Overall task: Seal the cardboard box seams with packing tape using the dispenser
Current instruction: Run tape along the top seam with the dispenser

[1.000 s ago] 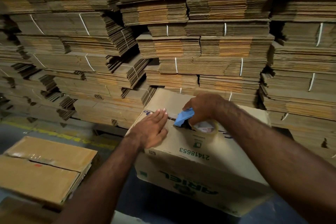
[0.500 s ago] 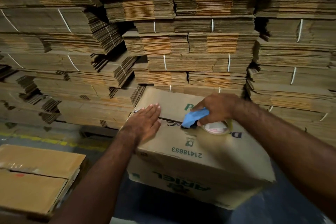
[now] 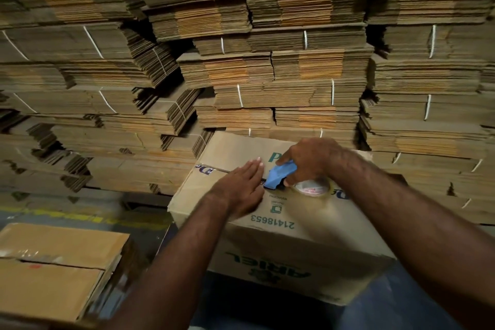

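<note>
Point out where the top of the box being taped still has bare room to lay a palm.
Bare patches: the far flap behind the left hand, and the near strip by the printed number. Crowded: the centre seam, where the left hand lies flat beside the blue tape dispenser gripped by the right hand.

Left hand (image 3: 238, 187) flat, fingers straight — right hand (image 3: 308, 161) curled, gripping.

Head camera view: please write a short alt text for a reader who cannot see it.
A right hand grips a blue tape dispenser on the top seam of a cardboard box, while the left hand presses flat beside it. Strapped bundles of flattened cartons are stacked behind.
</note>
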The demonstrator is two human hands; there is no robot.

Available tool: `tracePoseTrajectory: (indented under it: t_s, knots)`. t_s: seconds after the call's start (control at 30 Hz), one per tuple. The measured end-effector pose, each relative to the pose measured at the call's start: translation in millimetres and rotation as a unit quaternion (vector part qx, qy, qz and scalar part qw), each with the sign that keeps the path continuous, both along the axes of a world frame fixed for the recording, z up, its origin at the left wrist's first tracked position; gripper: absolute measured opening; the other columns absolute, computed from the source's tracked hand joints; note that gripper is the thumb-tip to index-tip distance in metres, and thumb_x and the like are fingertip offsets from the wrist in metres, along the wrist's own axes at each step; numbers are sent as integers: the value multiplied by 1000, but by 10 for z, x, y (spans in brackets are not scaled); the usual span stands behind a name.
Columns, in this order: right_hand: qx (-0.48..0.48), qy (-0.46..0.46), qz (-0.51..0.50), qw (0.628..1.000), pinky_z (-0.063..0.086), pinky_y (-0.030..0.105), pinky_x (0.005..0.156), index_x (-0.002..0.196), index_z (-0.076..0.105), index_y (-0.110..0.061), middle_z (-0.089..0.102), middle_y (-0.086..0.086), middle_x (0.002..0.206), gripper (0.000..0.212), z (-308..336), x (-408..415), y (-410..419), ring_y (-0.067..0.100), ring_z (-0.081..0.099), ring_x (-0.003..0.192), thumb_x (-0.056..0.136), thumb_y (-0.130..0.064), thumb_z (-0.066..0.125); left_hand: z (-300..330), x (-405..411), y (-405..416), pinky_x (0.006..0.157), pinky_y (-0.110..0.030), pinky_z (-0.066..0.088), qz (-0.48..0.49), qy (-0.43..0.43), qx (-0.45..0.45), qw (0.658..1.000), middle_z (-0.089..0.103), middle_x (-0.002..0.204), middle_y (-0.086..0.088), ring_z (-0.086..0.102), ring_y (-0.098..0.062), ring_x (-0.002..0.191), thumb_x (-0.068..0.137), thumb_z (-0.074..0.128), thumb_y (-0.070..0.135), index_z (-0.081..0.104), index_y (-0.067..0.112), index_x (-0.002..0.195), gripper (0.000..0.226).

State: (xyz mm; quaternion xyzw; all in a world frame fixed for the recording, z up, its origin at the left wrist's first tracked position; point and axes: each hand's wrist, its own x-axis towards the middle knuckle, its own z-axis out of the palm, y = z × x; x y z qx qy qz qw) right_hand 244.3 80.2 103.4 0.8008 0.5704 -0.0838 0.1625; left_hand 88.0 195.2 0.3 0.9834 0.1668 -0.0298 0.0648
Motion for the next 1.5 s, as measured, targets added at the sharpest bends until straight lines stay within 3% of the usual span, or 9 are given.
tracePoseTrajectory:
  t_s: [0.27,0.43,0.53,0.6,0.77,0.97,1.07,1.27,1.5]
  knots:
    - [-3,20,-5,1000,47,41,97,138,49,-45,57,-12,137,68,-38,68,30,17,54,120,76,-69,64,6,-172,51,122,-29,-2,-14,17,-9,1000,-12,165,1,-7,-11,152,105,17,42,-5,17,158,62]
    - [2,23,-5,1000,47,38,93,138,50,-46,59,-12,135,68,-85,126,59,16,56,117,75,-70,63,-33,-483,413,118,-30,-6,156,-18,47,986,-16,163,-3,-10,-16,151,103,15,48,-11,17,155,66]
    - [11,14,-1,1000,48,36,88,138,50,-46,60,-11,132,68,-110,155,58,16,57,114,75,-71,62,13,-548,633,118,-33,-4,233,-30,15,972,-16,163,-4,-11,-18,151,104,18,47,-9,16,155,66]
    - [13,12,0,1000,49,36,89,137,51,-46,61,-11,131,68,-115,166,59,16,57,112,75,-71,62,0,-516,720,121,-37,-3,217,-22,5,976,-18,164,-5,-13,-19,150,103,18,47,-11,17,155,67]
    - [5,19,-5,1000,49,40,94,137,51,-47,60,-10,132,68,-118,165,77,17,57,113,74,-70,63,-72,-502,629,122,-38,-7,138,11,87,986,-23,160,-7,-18,-19,149,101,8,48,-15,15,154,66]
    - [-1,17,-5,1000,48,40,93,137,49,-48,59,-10,133,68,-106,158,85,17,56,115,75,-71,64,-73,-89,90,123,-33,-2,11,0,-2,1000,-17,164,1,-14,-10,149,103,14,44,-11,20,156,63]
    - [9,18,12,1000,43,32,83,138,49,-47,60,-10,133,67,-65,149,48,17,57,115,77,-69,63,-108,-20,90,124,-34,0,15,5,-7,1000,-15,165,1,-11,-9,151,104,12,42,-10,18,156,62]
    - [-1,41,37,998,36,25,82,147,39,-44,62,-6,132,67,119,262,-285,17,56,115,86,-57,64,-88,-23,93,124,-32,0,23,18,-11,1000,-14,166,1,-9,-8,151,104,12,41,-11,17,157,62]
    - [-21,35,0,999,46,42,101,143,46,-44,60,-5,136,71,58,322,-260,21,56,119,77,-61,68,-54,-39,49,125,-37,3,43,29,8,999,-13,166,-3,-8,-11,152,104,11,44,-11,15,157,64]
